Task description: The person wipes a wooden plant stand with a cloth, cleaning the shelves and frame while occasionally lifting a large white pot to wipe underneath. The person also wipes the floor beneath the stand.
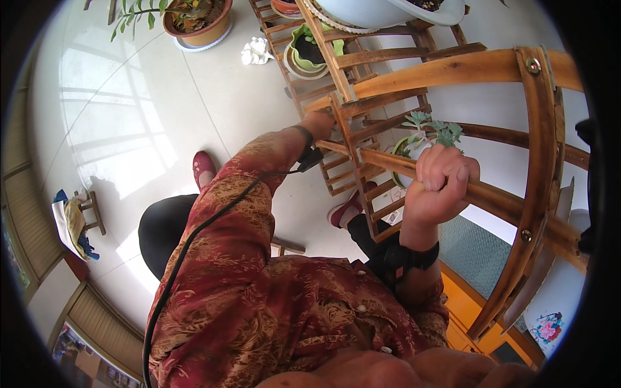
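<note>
My right hand (444, 179) is closed around a long wooden rail (499, 199) of a slatted wooden plant stand (538, 136). Beside its knuckles, a pale green succulent (444, 131) grows in a pot partly hidden by the rail. My left hand (320, 123) reaches to the slats near the stand's middle; its fingers are mostly hidden, so its grip is unclear. Just above it is a green scalloped pot (310, 51) with a small plant, on a saucer on a lower slatted shelf. A large pale blue pot (364, 12) stands on the upper shelf.
A brown potted plant (199, 24) stands on the tiled floor at the upper left, near crumpled white paper or plastic (256, 51). A small stool with cloths (73, 223) is at the far left. An orange cabinet (465, 310) lies beyond my right forearm. A black cable (194, 237) runs along my left arm.
</note>
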`<control>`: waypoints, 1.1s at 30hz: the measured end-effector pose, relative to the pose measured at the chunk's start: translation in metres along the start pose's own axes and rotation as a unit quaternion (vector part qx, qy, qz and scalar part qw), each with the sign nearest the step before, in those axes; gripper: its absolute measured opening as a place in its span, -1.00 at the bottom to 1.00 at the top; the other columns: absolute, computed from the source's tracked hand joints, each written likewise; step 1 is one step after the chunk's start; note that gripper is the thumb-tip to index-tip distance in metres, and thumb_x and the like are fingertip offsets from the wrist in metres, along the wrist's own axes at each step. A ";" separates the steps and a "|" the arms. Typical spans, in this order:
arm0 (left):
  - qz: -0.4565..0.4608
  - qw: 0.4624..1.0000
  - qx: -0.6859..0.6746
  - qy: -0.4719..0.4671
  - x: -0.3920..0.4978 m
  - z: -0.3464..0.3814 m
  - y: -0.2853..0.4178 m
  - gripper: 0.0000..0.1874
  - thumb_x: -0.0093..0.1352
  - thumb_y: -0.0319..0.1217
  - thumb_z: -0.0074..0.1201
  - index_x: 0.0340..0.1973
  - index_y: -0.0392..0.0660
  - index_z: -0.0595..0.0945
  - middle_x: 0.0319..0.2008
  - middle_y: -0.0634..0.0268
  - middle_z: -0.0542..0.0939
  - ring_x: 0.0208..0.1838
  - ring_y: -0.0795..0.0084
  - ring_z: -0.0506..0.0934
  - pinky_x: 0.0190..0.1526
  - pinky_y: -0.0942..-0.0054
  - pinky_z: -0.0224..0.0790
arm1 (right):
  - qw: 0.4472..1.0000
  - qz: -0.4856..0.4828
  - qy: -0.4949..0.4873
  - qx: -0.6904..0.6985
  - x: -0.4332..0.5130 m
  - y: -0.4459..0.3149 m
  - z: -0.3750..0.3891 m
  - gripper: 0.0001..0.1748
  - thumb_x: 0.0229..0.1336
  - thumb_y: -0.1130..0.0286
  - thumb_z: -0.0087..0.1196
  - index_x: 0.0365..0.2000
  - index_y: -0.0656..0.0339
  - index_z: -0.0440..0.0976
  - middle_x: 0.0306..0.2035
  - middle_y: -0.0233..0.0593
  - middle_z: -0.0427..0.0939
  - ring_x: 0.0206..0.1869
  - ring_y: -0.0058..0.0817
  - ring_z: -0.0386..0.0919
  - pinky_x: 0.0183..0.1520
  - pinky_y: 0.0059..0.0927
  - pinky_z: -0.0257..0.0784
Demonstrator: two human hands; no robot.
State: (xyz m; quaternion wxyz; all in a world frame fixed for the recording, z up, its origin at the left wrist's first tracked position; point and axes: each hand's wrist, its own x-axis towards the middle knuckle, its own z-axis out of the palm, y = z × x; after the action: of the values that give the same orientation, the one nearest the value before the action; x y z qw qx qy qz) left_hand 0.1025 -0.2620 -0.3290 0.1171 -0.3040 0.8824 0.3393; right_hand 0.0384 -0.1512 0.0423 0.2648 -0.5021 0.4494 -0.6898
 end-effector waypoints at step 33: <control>-0.136 0.970 -0.178 0.094 -0.094 -0.015 0.006 -0.40 0.31 -0.16 0.20 0.27 0.08 0.51 0.06 0.04 0.63 0.15 0.00 0.59 0.14 0.11 0.46 | 0.999 0.006 0.047 0.011 0.000 0.001 0.002 -0.81 0.44 0.42 -0.05 -0.36 0.23 0.35 -0.61 -0.45 0.26 -0.59 -0.67 0.17 -0.55 -0.56 0.13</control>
State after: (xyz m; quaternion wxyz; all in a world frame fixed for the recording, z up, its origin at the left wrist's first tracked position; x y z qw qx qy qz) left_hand 0.1733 -0.2257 -0.2754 0.0221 -0.4676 0.7652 0.4419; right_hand 0.0405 -0.1527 0.0415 0.2533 -0.4636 0.4564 -0.7159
